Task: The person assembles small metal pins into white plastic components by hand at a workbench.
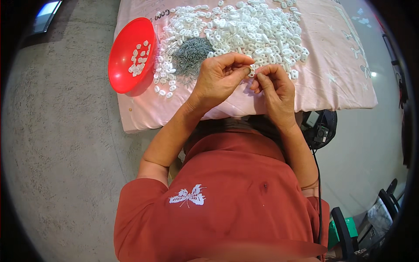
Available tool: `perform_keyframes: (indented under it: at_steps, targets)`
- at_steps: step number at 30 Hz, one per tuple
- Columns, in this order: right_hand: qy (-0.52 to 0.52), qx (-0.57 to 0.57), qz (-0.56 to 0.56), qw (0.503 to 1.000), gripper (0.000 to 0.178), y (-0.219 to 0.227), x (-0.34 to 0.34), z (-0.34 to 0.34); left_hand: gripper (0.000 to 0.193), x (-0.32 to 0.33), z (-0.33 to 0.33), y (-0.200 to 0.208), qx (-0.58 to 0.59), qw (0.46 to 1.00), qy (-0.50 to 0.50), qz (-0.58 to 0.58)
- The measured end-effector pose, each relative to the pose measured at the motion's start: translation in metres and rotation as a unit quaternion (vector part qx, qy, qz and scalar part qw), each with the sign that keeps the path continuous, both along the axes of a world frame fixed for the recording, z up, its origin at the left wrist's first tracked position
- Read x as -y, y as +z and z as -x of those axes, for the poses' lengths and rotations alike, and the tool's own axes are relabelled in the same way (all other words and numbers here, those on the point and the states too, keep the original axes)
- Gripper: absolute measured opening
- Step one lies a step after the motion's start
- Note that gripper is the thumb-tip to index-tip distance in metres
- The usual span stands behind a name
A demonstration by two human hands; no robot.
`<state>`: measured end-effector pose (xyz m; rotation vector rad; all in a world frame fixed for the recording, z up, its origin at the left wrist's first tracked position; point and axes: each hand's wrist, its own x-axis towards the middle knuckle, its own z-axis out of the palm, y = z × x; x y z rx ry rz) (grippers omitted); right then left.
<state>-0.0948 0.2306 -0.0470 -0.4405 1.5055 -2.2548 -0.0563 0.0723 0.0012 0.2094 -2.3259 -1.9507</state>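
Above the near edge of the table, my left hand (220, 81) pinches a small white plastic piece (252, 73) between thumb and fingertips. My right hand (278, 89) is close beside it, thumb and forefinger pressed together near the piece. Whatever is between those right fingertips is too small to make out. Just beyond both hands spreads a large heap of white oval plastic pieces (257, 30) with holes in them. A pile of small grey metal screws (192, 54) lies left of the heap, beyond my left wrist.
At the table's left edge a red bowl (120, 65) holds several white pieces. A pink patterned cloth (327, 83) covers the table. Beneath its right front edge is a black bag-like holder with devices (321, 131), and a black cable (319, 187) runs down beside my right arm.
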Motion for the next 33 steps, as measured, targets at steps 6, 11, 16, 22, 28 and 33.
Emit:
perform_keyframes:
  at_steps: [6,11,16,22,28,33]
  targets:
    - [-0.004,0.004,0.008,1.0,0.003,0.0,0.001,-0.001,0.016,0.001,-0.001,0.001,-0.002,1.0,0.001,0.022]
    - [-0.002,-0.003,-0.001,1.0,0.003,0.0,0.001,0.0,0.016,-0.001,-0.001,0.003,-0.003,1.0,0.001,0.024]
    - [-0.002,-0.012,-0.013,1.0,0.003,0.001,0.001,0.0,0.02,0.001,-0.004,0.006,0.012,0.996,-0.014,0.088]
    - [0.008,-0.007,-0.008,1.0,0.003,0.0,0.0,-0.001,0.017,-0.007,-0.007,0.012,-0.047,0.984,-0.003,0.171]
    - [0.014,0.003,0.016,1.0,0.004,-0.002,-0.001,0.0,0.016,-0.01,-0.007,0.013,-0.097,0.97,-0.019,0.221]
    - [0.024,0.009,0.024,0.999,0.004,-0.002,-0.001,-0.001,0.012,-0.016,-0.005,0.01,-0.144,0.969,0.021,0.199]
